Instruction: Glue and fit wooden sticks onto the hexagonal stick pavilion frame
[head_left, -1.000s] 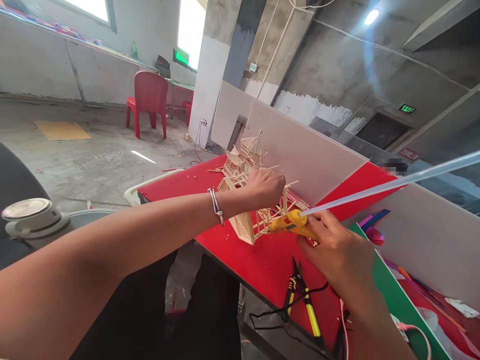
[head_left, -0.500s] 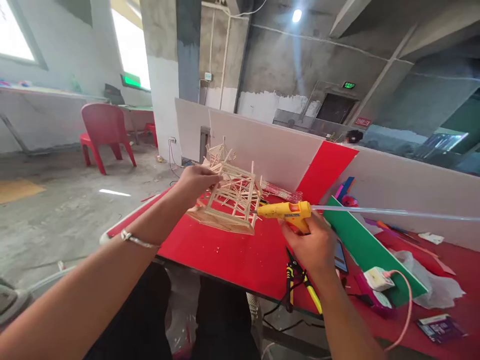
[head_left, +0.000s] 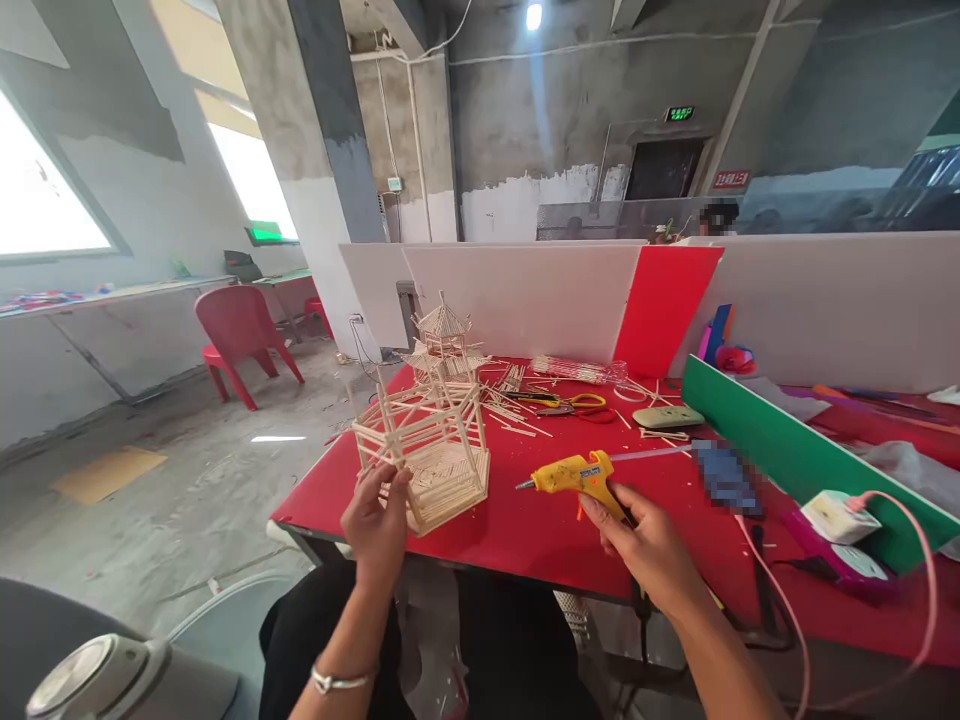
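Note:
My left hand (head_left: 379,520) pinches the near side of an open frame of thin wooden sticks (head_left: 450,430), which has a solid stick base (head_left: 454,505). The frame is near the left front edge of the red table. In my right hand (head_left: 645,545) is a yellow hot glue gun (head_left: 574,474), its nozzle pointing left, apart from the frame. A clear glue stick (head_left: 652,453) sticks out of its back. Behind the frame rises a tiered stick pagoda (head_left: 444,350); the frame hides its lower part.
Loose wooden sticks (head_left: 517,415), yellow-handled pliers (head_left: 585,401) and a bagged stick bundle (head_left: 577,370) lie toward the back. A green board (head_left: 780,440) stands at right, by a plugged-in white charger (head_left: 836,515) and a blurred-out object (head_left: 727,478). A grey bin (head_left: 247,610) is at lower left.
The glue gun's nozzle has come away from the stick frame. My left hand has shifted from the frame's upper side to its near side, and the frame is turned and lower. My view has also shifted.

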